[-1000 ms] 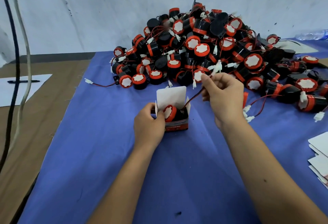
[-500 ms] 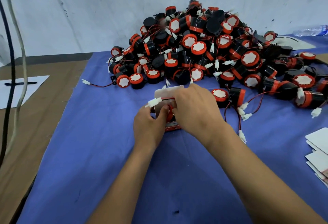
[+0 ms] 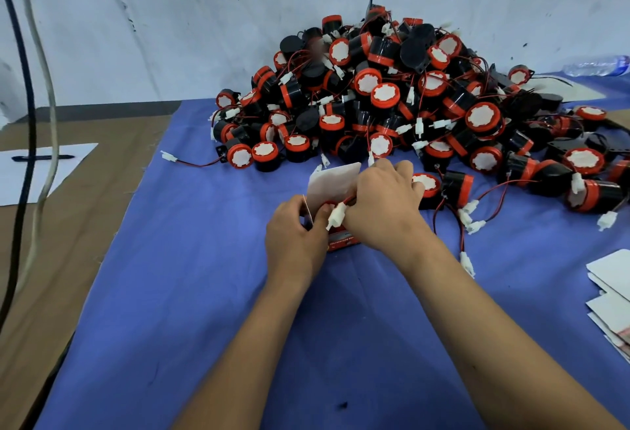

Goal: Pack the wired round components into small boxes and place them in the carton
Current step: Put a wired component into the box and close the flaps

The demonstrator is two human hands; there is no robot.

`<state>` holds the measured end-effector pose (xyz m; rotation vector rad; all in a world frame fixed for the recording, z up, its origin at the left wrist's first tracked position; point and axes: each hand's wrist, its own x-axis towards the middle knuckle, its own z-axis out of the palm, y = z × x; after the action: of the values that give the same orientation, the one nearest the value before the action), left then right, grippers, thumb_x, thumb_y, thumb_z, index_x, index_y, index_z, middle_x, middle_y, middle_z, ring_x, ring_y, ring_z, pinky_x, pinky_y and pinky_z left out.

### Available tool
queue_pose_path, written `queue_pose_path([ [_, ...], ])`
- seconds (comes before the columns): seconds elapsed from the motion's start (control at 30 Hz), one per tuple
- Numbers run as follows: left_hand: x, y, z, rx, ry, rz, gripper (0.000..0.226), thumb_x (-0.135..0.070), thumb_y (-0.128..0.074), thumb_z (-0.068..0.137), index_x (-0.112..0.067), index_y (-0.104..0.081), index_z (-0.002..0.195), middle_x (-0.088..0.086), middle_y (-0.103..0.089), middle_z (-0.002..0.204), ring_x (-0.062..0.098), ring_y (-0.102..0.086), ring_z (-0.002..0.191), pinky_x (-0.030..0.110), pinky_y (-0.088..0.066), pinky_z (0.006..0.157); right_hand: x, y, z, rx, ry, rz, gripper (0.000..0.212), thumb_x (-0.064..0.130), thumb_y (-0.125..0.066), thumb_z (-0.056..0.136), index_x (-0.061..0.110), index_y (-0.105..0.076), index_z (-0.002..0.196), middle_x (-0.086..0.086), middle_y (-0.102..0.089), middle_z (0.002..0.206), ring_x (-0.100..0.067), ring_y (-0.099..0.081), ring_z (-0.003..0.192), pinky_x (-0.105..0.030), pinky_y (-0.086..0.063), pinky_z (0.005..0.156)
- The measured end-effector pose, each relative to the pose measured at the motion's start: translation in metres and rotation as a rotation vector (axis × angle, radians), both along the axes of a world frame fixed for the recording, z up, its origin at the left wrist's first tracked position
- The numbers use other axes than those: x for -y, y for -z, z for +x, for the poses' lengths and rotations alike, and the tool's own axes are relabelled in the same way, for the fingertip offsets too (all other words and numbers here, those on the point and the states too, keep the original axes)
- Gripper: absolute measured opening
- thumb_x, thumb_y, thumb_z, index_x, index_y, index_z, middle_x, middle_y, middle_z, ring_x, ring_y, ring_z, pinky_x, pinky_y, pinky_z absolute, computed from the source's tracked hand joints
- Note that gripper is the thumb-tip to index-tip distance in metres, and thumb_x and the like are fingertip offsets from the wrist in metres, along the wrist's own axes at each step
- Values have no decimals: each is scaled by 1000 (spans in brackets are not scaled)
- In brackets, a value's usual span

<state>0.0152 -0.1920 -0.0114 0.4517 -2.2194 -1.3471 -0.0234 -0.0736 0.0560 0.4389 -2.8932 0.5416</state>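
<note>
Two hands meet at one small box (image 3: 342, 240) standing on the blue cloth (image 3: 191, 293). The left hand (image 3: 296, 237) curls round the box's left side to steady it, while the right hand (image 3: 385, 204) covers the mouth, its fingers bent over the red and black wire whose white connector (image 3: 335, 216) juts out leftward between the two hands; whether those fingers pinch the wire or only press it down I cannot tell. One round component sits inside, almost wholly hidden. The box's white lid flap (image 3: 332, 187) stands upright behind the fingers, on the far side, so closing would mean folding it toward the person once the connector is tucked down and rightward into the box. The right hand is nearer that connector. Beyond, the heap of components (image 3: 392, 99) holds far too many to count. Several flat unfolded boxes (image 3: 610, 296) lie at the right edge. No carton is in view.
</note>
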Motion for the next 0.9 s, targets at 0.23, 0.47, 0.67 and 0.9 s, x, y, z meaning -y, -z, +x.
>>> queue_pose_path([
  [0.23,1,2,1,-10,-21,38,30,-25,-60,101,-18,-54,73,4,-60,78,23,-53,73,46,-45,63,12,1,-1,-94,-6,197,42,30,-68,86,21,-34,63,-4,-37,102,-31,-34,111,-42,-24,83],
  [0.47,3,2,0,-4,-13,98,32,-22,-56,103,-18,-55,72,1,-62,77,19,-52,72,37,-41,63,13,7,-10,200,-17,94,22,32,-58,95,15,-52,83,-3,-40,99,-34,-35,123,-42,-24,87],
  [0.67,3,-3,4,40,85,65,15,-36,-56,86,-26,-67,87,-3,-69,88,12,-60,80,31,-47,67,6,18,3,-180,37,129,18,32,-60,94,17,-68,90,-4,-51,102,-28,-37,104,-38,-35,82],
  [0.9,-1,-7,7,44,134,83,9,-29,-44,73,-25,-43,64,-11,-50,62,8,-40,60,26,-31,54,5,17,-1,-8,-56,-37,12,15,-56,94,7,-60,87,-13,-60,105,-27,-53,92,-31,-37,69],
])
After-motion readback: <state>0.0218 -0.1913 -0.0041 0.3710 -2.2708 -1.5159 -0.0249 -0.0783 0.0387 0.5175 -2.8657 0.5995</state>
